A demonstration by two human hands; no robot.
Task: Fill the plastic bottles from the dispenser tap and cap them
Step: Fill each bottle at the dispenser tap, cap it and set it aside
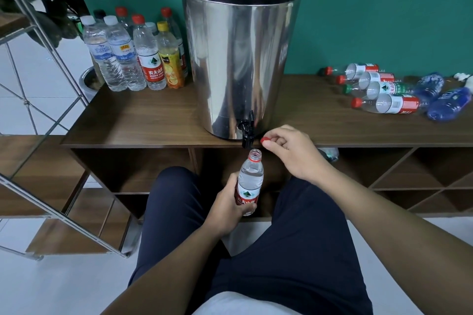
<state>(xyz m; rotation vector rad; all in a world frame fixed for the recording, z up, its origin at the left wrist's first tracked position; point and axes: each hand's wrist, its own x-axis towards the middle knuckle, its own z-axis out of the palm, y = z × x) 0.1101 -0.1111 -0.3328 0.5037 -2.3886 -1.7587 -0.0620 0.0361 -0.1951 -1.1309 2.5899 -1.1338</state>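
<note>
Looking L to R from my remote seat: a metal rack w/ wooden shelves fills the far L. On the wooden shelf unit, back L corner of its top, I see a cluster of upright capped bottles, white, red and yellow caps, liquid inside, packed touching each other. Just R of them the steel dispenser w/ black lid stands near the front edge, mid-top; its black tap sticks out over that edge.

Below the tap, in front of the unit and above dark-trousered knees, my feed shows the left hand w/ fingers curled round the lower body of a red-label bottle. Btl is upright, tilted slightly, mouth open and uncapped, sitting just under the spout but not touching it. Water looks to reach up near the shoulder; can't tell the exact level.

Right hand hovers at the front edge just R of the tap, thumb and index pinching a red cap; other fingers loosely curled under. Cap is near the btl mouth, up and to the R, apart from it.

Far R, toward the back R corner of the top, lying bottles rest on their sides, mostly red caps, one green, w/ two crumpled blue ones beside them. Green wall behind all.
</note>
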